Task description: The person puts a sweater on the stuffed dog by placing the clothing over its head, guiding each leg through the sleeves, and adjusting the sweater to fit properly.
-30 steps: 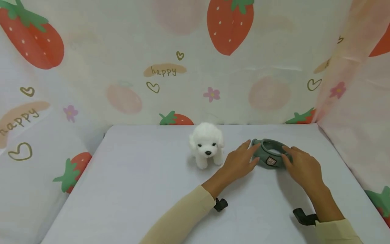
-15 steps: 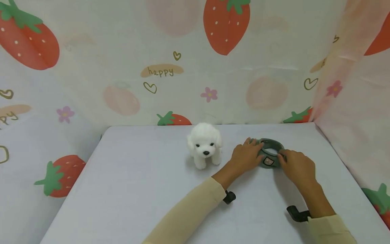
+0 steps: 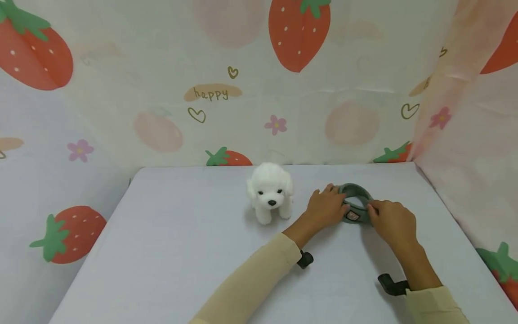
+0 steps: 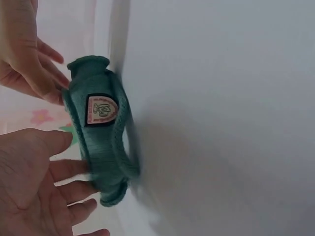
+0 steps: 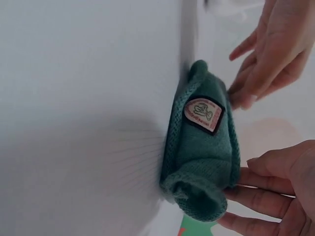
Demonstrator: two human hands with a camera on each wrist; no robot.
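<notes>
A small green knitted toy sweater [image 3: 361,216] with rolled edges and a pink badge sits on the white table, its round opening facing up. My left hand [image 3: 325,208] holds its left end, fingers at the rim. At the opposite end my right hand [image 3: 395,220] pinches the edge between thumb and index finger. In the right wrist view the sweater [image 5: 204,140] shows a sleeve-like tube, with fingers of the right hand [image 5: 285,189] behind it. A white plush dog [image 3: 269,191] stands upright to the left of my left hand, facing me.
The white table [image 3: 162,252] has its back edge just behind the plush dog. Fabric walls [image 3: 162,67] printed with strawberries, hearts and flowers enclose it at the back and both sides. Black wrist cameras [image 3: 392,285] sit by the cuffs.
My left hand has moved right onto the sweater's end, and my right hand has tightened on the other edge. The opening looks rounder. The view has shifted slightly; the plush dog stays in place.
</notes>
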